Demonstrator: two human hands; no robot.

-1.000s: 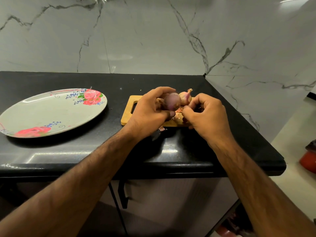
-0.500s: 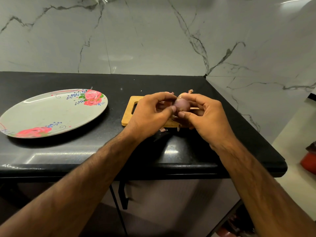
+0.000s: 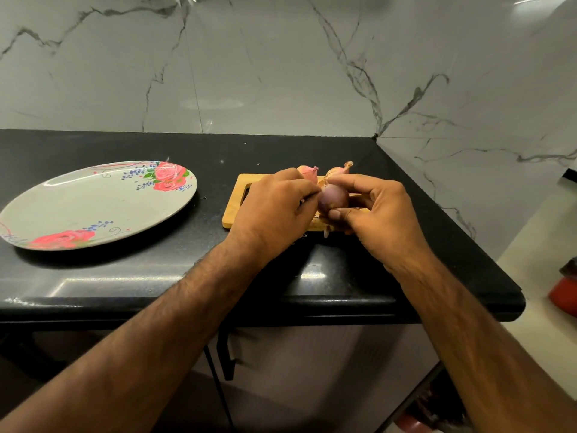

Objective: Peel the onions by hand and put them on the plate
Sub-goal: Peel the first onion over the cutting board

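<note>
Purple, glossy small round onion (image 3: 333,198): held just above the board's near half, between both hands, well apart from the plate.
Right fingertips (image 3: 335,215): thumb tip pressed to the onion's lower front, index finger arched over its top, pinching it.
Right hand (image 3: 384,214): curled round the onion from the right, other fingers bent behind it.
Left hand (image 3: 274,210): back towards the camera, fingers curled, tips against the onion's left side; exact hold of the tips hidden.
Pale peel scraps (image 3: 326,234): at the board's near edge, under the hands.
Pink unpeeled onion (image 3: 309,172), tan unpeeled onion (image 3: 338,170): side by side on the board, just behind the hands.
Light wooden rectangular cutting board (image 3: 232,210): flat on the counter, handle slot at its left end, mostly covered by the hands.
Oval grey plate with pink roses (image 3: 93,204): on the counter, left of the board, not touching it.
Black polished stone counter (image 3: 312,151): under everything.
White grey-veined marble wall (image 3: 249,57): behind and to the right.
</note>
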